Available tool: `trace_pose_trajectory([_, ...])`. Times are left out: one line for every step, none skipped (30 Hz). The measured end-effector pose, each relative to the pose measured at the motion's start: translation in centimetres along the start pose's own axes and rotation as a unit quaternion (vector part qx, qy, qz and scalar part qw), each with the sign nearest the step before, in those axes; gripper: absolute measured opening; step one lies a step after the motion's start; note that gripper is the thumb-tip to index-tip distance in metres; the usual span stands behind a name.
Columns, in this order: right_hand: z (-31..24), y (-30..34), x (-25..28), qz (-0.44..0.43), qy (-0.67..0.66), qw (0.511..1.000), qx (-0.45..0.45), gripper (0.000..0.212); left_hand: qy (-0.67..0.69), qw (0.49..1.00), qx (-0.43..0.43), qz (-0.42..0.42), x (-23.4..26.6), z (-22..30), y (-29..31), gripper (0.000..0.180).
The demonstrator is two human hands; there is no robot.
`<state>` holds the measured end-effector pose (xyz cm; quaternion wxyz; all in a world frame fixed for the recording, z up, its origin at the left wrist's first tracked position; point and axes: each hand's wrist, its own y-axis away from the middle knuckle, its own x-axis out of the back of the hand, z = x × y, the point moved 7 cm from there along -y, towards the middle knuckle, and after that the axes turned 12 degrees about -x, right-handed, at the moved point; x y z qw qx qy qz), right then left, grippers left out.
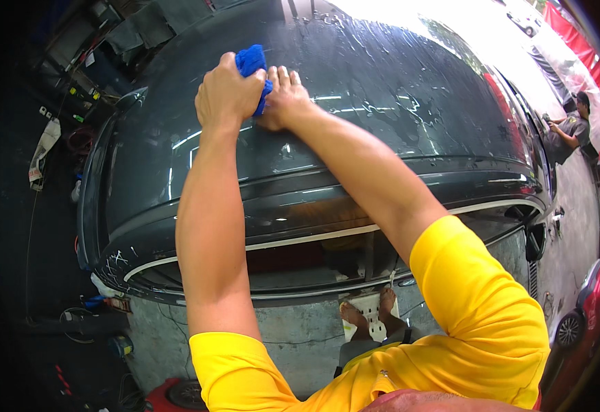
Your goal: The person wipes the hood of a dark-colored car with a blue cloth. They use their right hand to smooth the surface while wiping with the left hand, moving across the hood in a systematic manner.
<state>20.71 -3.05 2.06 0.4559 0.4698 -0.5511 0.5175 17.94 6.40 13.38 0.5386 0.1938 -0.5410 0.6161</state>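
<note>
My left hand (pixel 228 94) is closed around a bunched blue cloth (pixel 250 60) over the dark grey car roof (pixel 355 130). Part of the cloth hangs below the fingers, between my two hands. Right beside it, my right hand (pixel 287 100) lies on the roof with its fingers stretched forward. The palm and any contact between it and the cloth are hidden. Water streaks and wet patches cover the roof's middle and right side, while its left part looks smoother.
Below my arms run the car's side windows (pixel 300 264). My bare feet stand on a white step stool (pixel 377 328) on the grey floor (pixel 279 350). At right a person (pixel 571 134) in dark clothing works by the car's end. A red car (pixel 596 295) is at lower right.
</note>
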Motion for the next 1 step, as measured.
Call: trace_pose_trajectory([-0.41, -0.41, -0.17, 0.002, 0.000, 1.000, 0.004, 0.089, 0.017, 0.999, 0.020, 0.037, -0.49, -1.82, 0.47, 0.060])
